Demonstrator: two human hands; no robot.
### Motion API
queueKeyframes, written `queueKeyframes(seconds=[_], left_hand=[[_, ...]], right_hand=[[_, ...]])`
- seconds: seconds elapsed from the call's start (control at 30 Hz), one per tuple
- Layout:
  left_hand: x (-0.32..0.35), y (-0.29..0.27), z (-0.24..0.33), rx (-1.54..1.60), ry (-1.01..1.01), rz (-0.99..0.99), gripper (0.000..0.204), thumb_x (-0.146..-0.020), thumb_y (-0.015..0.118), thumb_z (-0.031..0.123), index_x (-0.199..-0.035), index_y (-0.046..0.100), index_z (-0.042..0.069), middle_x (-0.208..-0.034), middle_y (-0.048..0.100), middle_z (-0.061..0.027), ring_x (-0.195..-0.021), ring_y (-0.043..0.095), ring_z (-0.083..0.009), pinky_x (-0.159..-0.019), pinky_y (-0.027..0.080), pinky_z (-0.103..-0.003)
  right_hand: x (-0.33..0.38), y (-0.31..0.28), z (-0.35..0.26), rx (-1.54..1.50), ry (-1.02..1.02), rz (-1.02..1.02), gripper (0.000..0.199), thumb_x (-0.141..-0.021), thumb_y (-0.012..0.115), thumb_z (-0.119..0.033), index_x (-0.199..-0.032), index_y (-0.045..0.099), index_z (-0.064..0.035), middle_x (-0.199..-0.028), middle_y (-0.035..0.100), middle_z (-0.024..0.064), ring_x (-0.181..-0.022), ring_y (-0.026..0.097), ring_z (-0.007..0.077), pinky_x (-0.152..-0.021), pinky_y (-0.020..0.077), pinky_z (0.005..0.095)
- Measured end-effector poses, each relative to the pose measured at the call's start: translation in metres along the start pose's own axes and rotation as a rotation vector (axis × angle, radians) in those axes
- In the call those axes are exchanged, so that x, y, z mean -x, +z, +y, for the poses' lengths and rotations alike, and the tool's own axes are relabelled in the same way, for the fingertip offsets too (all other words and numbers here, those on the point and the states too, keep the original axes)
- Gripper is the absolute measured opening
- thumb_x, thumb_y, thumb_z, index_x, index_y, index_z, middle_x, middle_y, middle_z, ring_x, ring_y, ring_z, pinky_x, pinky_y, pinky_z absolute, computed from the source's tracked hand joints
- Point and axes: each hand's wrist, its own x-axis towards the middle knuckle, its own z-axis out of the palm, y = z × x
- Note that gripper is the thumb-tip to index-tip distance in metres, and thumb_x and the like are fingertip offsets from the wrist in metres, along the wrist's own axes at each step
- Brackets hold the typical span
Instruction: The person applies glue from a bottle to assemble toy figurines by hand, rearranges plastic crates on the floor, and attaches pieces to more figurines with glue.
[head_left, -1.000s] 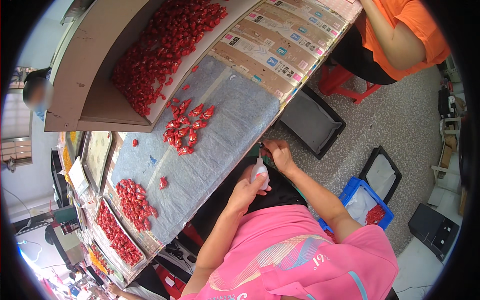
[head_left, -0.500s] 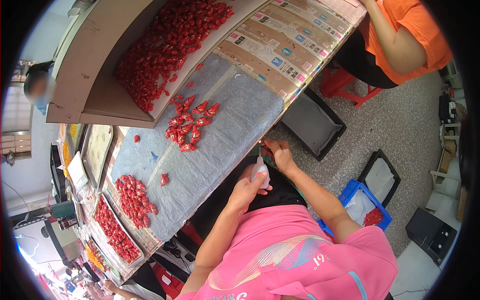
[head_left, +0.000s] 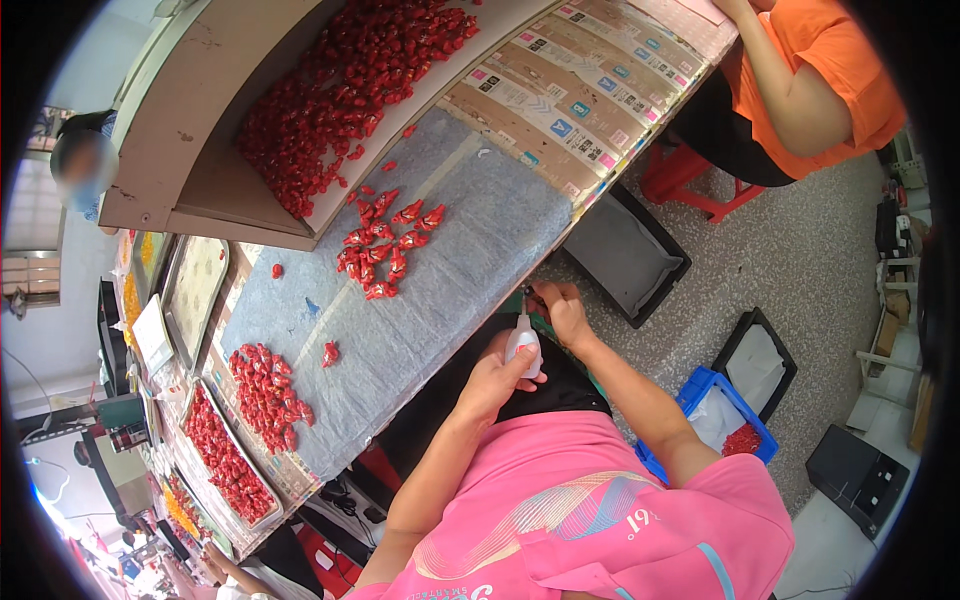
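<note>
My left hand (head_left: 490, 385) is closed around a white squeeze bottle (head_left: 521, 342), held above my lap with its thin nozzle pointing away from me. Just beyond the nozzle tip, my right hand (head_left: 564, 310) has its fingers pinched together; a small dark bit shows at the fingertips, too small to name. Both hands are in front of the table's near edge. On the blue cloth (head_left: 400, 330) lies a loose group of small red figures (head_left: 378, 247). A denser pile of red figures (head_left: 265, 395) sits to the left, with a single red figure (head_left: 331, 353) between them.
A large open box (head_left: 210, 215) holds a heap of red pieces (head_left: 360, 85). At left stands a tray (head_left: 275, 508) of red figures. Right, on the floor, are a black tray (head_left: 625, 265), a blue crate (head_left: 768, 440) and a red stool (head_left: 715, 205). A person in orange (head_left: 850, 100) sits there.
The view has shifted slightly. My left hand keeps the squeeze bottle in nearly the same place, and my right fingers have turned a little at the nozzle tip.
</note>
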Motion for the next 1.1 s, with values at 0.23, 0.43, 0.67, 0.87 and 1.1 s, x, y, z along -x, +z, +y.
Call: queueKeyframes(seconds=[0.23, 0.43, 0.67, 0.87, 1.1], left_hand=[[0.000, -0.001, -0.004, 0.005, -0.001, -0.011, 0.048, -0.094, 0.060, 0.036, -0.127, 0.047, 0.004, -0.096, 0.061, -0.0096, -0.076, 0.066, -0.0178, -0.064, 0.053, -0.027], [0.003, -0.001, -0.002, 0.012, 0.008, -0.025, 0.047, -0.094, 0.060, 0.035, -0.126, 0.047, 0.004, -0.096, 0.061, -0.0091, -0.077, 0.066, -0.0177, -0.064, 0.053, -0.026], [0.041, -0.003, 0.005, 0.095, 0.141, -0.118, 0.039, -0.095, 0.060, 0.023, -0.128, 0.044, 0.007, -0.103, 0.061, -0.0063, -0.089, 0.064, -0.0161, -0.074, 0.052, -0.028], [0.107, -0.008, 0.032, 0.226, 0.256, -0.189, 0.040, -0.095, 0.061, 0.021, -0.128, 0.043, 0.007, -0.102, 0.057, -0.0030, -0.094, 0.060, -0.0117, -0.083, 0.049, -0.027], [0.178, -0.040, 0.031, 0.422, 0.490, -0.041, 0.044, -0.093, 0.063, 0.020, -0.130, 0.044, 0.007, -0.109, 0.060, -0.0092, -0.102, 0.060, -0.0178, -0.090, 0.047, -0.032]], right_hand=[[-0.002, 0.000, 0.005, -0.070, -0.031, 0.004, 0.038, -0.088, 0.053, -0.032, -0.071, 0.066, -0.0009, -0.063, 0.060, 0.0031, -0.054, 0.049, 0.0090, -0.050, 0.0347, 0.0251], [0.005, -0.003, -0.015, 0.112, -0.014, 0.078, 0.048, -0.092, 0.052, -0.037, -0.065, 0.063, 0.0005, -0.057, 0.055, 0.0026, -0.058, 0.051, 0.0125, -0.056, 0.0397, 0.0299], [0.038, -0.016, -0.045, 0.026, 0.003, -0.025, 0.038, -0.094, 0.053, -0.033, -0.071, 0.063, -0.0034, -0.061, 0.049, -0.0042, -0.053, 0.041, 0.0041, -0.049, 0.0311, 0.0219], [0.080, -0.003, -0.125, -0.038, -0.359, -0.381, 0.033, -0.100, 0.043, -0.022, -0.123, 0.054, -0.0016, -0.092, 0.051, 0.0022, -0.069, 0.045, 0.0062, -0.060, 0.0383, 0.0200], [0.055, 0.141, -0.196, 0.618, -0.977, -0.719, 0.042, -0.095, 0.046, -0.007, -0.136, 0.044, 0.0017, -0.098, 0.053, 0.0159, -0.081, 0.056, 0.0271, -0.077, 0.0461, 0.0348]])
